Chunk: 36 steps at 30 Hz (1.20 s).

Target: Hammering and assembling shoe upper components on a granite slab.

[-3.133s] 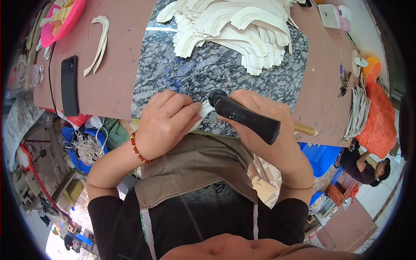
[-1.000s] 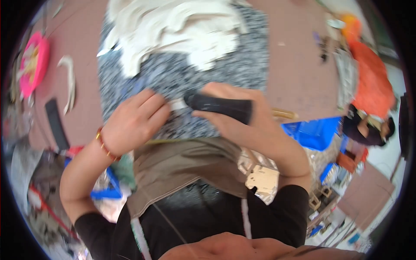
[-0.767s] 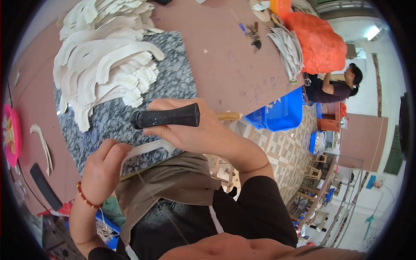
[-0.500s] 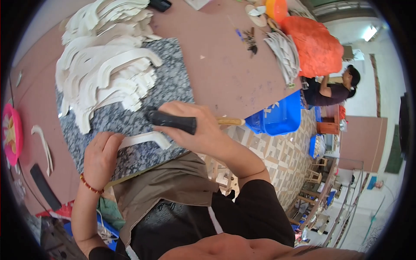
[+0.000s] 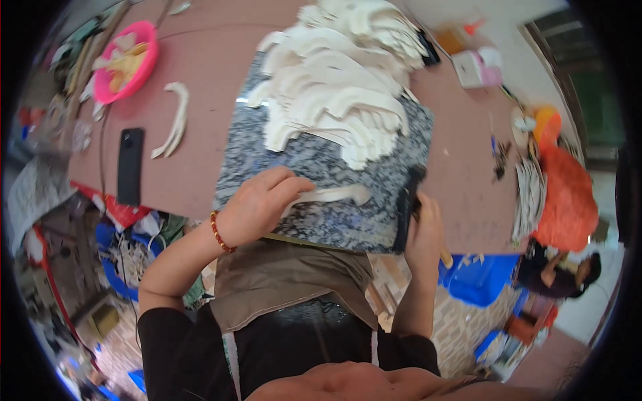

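Observation:
On a grey speckled stone slab (image 5: 321, 230), my left hand (image 5: 264, 200) pinches one end of a curved white strip (image 5: 338, 194) that lies flat. A beaded bracelet circles that wrist. My right hand (image 5: 425, 234) is closed round the wooden handle of a hammer (image 5: 406, 210), close to its long black head. The head stands at the slab's right edge, apart from the strip. Beyond my hands, overlapping rows of similar white strips (image 5: 328, 100) cover the far part of the slab.
Left on the brown table (image 5: 180, 160) are a black phone (image 5: 130, 167), another pale curved strip (image 5: 175, 123) and a pink basin (image 5: 144, 73) with pieces. An orange-red bag (image 5: 568, 200) lies far right, near a blue tub (image 5: 478, 281) and another person (image 5: 558, 271).
The view has swung, so the slab appears further right and more upright. My right hand and the hammer have drawn away from the strip to the slab's right edge.

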Tool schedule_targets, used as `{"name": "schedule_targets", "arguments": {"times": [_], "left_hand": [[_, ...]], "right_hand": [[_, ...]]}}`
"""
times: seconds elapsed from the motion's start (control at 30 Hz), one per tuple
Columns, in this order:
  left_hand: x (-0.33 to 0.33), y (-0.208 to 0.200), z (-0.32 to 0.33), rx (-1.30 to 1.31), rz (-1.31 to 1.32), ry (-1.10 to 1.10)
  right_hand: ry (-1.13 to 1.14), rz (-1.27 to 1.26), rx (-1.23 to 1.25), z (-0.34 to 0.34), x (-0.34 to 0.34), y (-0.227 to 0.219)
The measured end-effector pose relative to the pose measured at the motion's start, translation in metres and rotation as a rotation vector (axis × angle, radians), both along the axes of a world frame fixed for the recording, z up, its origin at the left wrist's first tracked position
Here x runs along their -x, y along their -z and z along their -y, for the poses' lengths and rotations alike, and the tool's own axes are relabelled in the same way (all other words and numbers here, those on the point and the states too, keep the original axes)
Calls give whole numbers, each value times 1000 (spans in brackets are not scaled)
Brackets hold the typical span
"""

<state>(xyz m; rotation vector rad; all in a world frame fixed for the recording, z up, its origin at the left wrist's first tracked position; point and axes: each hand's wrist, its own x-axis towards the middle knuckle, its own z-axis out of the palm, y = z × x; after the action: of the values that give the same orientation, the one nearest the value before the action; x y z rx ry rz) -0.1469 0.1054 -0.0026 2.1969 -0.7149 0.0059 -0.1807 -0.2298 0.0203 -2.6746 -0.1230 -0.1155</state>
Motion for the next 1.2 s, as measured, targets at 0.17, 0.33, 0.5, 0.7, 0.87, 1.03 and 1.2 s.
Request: {"name": "schedule_targets", "arguments": {"times": [0.17, 0.33, 0.5, 0.7, 0.87, 1.03, 1.2], "left_hand": [[-13, 7, -56, 362, -49, -574], [-36, 48, -152, 197, 54, -924], [-35, 74, -189, -82, 73, -904], [-44, 103, -213, 289, 115, -971], [-41, 94, -223, -127, 95, -937], [-59, 33, -137, -223, 358, -713], [-75, 10, 12, -293, 306, -149]], "right_hand": [[36, 83, -16, 34, 5, 9], [162, 65, -15, 59, -17, 10], [116, 146, 44, 62, -59, 31], [136, 159, -24, 71, -103, 40], [110, 131, -50, 63, -164, 48], [158, 129, -17, 36, -235, 62], [159, -2, -128, -10, -293, 77]]}}
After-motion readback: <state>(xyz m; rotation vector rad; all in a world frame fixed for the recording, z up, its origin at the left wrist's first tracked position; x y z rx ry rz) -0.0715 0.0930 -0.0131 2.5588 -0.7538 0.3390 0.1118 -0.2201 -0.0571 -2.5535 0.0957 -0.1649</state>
